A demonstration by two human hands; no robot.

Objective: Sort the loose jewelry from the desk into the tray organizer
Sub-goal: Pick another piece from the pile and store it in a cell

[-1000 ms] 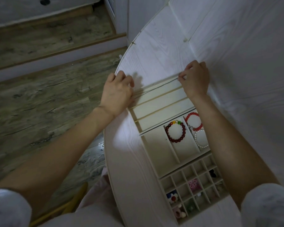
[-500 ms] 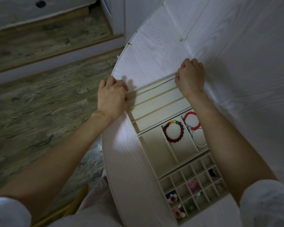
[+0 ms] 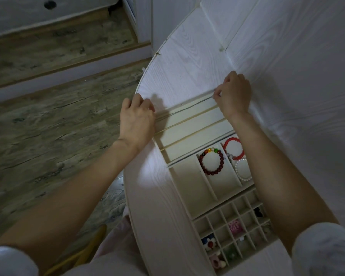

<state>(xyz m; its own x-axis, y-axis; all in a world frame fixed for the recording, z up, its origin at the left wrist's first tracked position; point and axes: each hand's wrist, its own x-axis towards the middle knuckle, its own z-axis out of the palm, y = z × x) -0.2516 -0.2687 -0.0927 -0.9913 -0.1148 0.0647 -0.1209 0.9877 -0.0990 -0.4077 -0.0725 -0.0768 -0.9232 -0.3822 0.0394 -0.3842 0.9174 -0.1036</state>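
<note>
Lowering the chain (image 3: 189, 107) flat into the farthest long slot of the tray (image 3: 189, 188), by the look of it. Called for bringing both ends down together and level, with the line drawn straight, to avoid snagging a loop on the thin divider.

Nearer, the left hand (image 3: 136, 118): curled down over the chain's near end at the tray's left edge. Grip narrow, with the pinch itself hidden behind the knuckles, but judged to be holding, given the straight line.

Farther, the right hand (image 3: 234, 94): pinched tight on the far end between thumb and forefinger, just over the slot's right end. Best eased only after touching the slot floor, then released one end at a time.

Nearest, in the grid (image 3: 227, 214) of small square cells: a soft-looking pink charm (image 3: 234, 226), a glossy flower charm (image 3: 208, 243), and other bits too small to name.

Beyond, in the tall compartments:
- dark red beads (image 3: 211, 173), round, smooth and hard-looking, with a few coloured ones at the top
- a bright red bracelet (image 3: 230, 140)
- a pearl bracelet (image 3: 244, 178), just beside it in the same compartment

Past those, three long narrow slots, pale, with thin straight dividers, probably wood. Above the last, the chain itself: very fine, dark, likely limp and quick to tangle.

Underneath, the table (image 3: 153, 196): white woodgrain, matte, curved at the edge. Behind, the wall (image 3: 287, 56), in the same white grain.
</note>
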